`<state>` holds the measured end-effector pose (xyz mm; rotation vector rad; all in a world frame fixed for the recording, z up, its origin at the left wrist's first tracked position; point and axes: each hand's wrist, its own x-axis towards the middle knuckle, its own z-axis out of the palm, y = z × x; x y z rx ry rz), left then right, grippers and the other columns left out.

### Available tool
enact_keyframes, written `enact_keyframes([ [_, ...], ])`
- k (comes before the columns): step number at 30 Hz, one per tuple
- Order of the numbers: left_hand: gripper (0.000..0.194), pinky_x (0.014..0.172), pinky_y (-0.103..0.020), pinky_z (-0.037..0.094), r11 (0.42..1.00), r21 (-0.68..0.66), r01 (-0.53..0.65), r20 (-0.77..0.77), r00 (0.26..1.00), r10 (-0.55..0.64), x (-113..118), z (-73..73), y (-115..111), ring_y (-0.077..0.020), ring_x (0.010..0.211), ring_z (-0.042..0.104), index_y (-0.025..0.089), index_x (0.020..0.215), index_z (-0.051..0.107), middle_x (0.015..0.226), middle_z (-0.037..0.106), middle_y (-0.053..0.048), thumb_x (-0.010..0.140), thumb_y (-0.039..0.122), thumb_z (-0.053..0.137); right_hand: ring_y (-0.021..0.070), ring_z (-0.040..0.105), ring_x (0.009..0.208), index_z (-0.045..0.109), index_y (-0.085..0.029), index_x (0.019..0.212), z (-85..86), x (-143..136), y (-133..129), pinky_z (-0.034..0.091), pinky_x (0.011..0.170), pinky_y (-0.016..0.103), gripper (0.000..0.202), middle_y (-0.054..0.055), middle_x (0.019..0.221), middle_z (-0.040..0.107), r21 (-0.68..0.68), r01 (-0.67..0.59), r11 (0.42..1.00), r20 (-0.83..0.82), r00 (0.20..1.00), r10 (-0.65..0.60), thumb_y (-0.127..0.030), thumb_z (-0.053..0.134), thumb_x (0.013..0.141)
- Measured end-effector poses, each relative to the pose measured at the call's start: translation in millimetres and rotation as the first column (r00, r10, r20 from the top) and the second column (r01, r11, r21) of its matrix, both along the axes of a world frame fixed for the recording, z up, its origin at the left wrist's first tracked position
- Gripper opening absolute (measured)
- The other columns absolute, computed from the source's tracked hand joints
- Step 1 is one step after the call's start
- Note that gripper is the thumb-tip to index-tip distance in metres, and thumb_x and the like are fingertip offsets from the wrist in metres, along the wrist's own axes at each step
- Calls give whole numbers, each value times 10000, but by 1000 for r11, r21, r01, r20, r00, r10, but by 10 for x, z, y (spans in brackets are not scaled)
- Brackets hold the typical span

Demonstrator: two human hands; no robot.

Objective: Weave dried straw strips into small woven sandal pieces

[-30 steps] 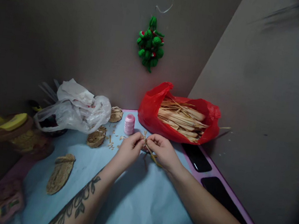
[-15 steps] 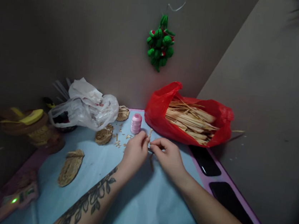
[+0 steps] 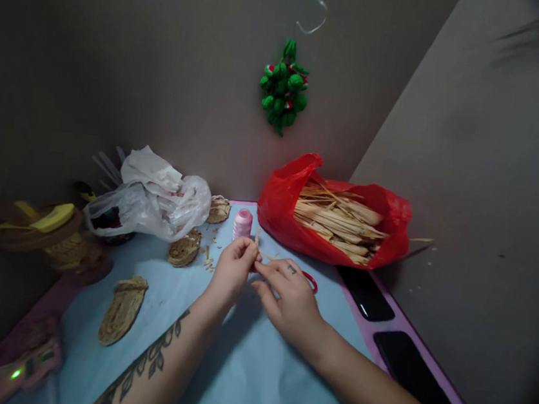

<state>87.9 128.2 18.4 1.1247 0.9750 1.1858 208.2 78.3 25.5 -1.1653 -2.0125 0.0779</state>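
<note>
Near the middle of the far edge of the tabletop (image 3: 250, 368), a thin straw strand (image 3: 257, 237) is pinched between the thumb and fingers of the left hand (image 3: 234, 268). The right hand (image 3: 292, 295) is loosely open, forefinger at the left fingertips, thumb apart; whether it has caught any fibre cannot be told. The likely danger: dry straw splitting under a sharp bend, or slipping loose, with only 1 hand plainly gripping. A stray knuckle could also topple the pink thread spool (image 3: 242, 223), just beyond the left hand. 0.5 seconds earlier, the right thumb and forefinger were together; now they are parted, and a red loop (image 3: 314, 284) shows beside that hand, below the red bag (image 3: 275, 206) at the far right corner.
</note>
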Motion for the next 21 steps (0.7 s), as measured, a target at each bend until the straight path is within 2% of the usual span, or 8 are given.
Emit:
enact_keyframes([
  [3,260,484,-181,352,998,52,44,-47,998,-42,22,19,-17,-61,491,411,166,685,434,585,461,43,763,402,510,220,533,876,583,-181,937,30,52,54,430,770,363,170,86,892,601,-25,108,994,-207,972,-111,-233,545,779],
  [5,235,486,-184,345,993,85,85,-93,993,-77,54,44,-55,-65,495,408,169,694,433,579,443,48,776,379,498,213,546,846,564,-180,937,51,91,100,435,730,338,198,78,892,604,-149,142,979,-329,926,-184,-254,568,753],
  [7,213,489,-190,338,986,116,117,-154,983,-99,81,77,-97,-73,504,409,172,689,429,572,419,51,791,353,476,183,563,753,571,-185,889,74,122,137,435,667,295,153,51,828,620,-319,61,946,-405,894,-194,-256,555,755],
  [9,198,498,-198,333,978,160,131,-252,964,-88,91,115,-132,-82,517,416,175,675,431,574,423,48,805,323,444,158,559,675,583,-186,776,92,143,158,422,633,268,75,25,734,620,-411,-17,912,-433,884,-178,-230,524,765],
  [12,181,526,-208,327,960,250,126,-451,892,1,71,169,-152,-94,541,423,175,642,450,569,453,41,797,265,431,155,548,682,579,-187,670,87,159,173,403,638,259,101,14,685,603,-392,-19,920,-420,893,-161,-191,515,748],
  [14,178,535,-212,327,953,271,135,-531,847,31,45,191,-144,-98,544,424,174,616,453,555,460,39,780,242,437,151,535,677,574,-188,654,66,162,186,394,626,253,100,9,673,590,-385,-19,923,-421,893,-158,-182,514,733],
  [19,199,537,-213,365,949,193,250,-474,871,-133,-29,219,-95,-102,542,457,167,656,483,572,502,24,800,281,409,125,463,581,515,-185,615,48,175,236,356,552,229,101,-21,587,499,-452,-100,886,-508,846,-163,-197,505,715],
  [21,196,539,-210,370,946,193,260,-468,872,-145,-54,244,-84,-101,546,459,161,709,517,594,520,18,807,293,410,115,434,563,488,-185,608,54,189,255,341,538,222,109,-33,572,463,-460,-145,876,-551,820,-154,-210,511,712],
])
